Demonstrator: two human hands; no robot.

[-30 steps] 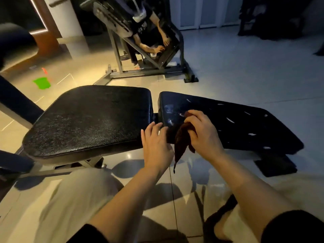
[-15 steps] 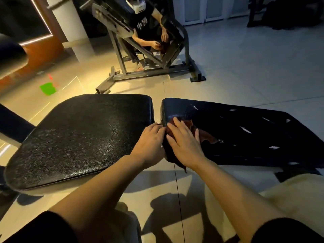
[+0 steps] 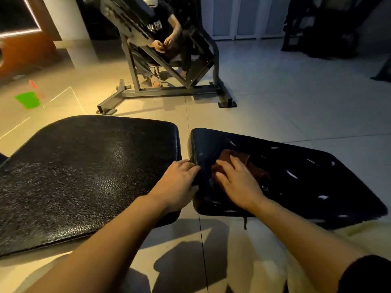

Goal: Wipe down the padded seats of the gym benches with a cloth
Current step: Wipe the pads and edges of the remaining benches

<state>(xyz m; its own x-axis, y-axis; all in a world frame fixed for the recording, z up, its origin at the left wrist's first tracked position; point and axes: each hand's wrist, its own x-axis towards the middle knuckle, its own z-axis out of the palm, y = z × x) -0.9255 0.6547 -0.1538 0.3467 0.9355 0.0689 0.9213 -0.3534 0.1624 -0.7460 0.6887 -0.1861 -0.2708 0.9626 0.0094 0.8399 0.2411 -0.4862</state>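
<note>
Right hand (image 3: 237, 182) lay flat, fingers straight, pressing the brown cloth (image 3: 243, 160) onto the right padded seat (image 3: 296, 180). Left hand (image 3: 179, 182) curled its fingers over that seat's near-left edge, gripping it beside the left padded seat (image 3: 84, 170).

We see our two bare forearms, the left hand (image 3: 179, 182) and right hand (image 3: 239, 185) free of gloves, rings or watches. A dark, fuzzy-edged fabric sleeve cuff (image 3: 366, 273) shows at lower right, and pale cream trouser fabric (image 3: 359, 235) lies beside it.
</note>
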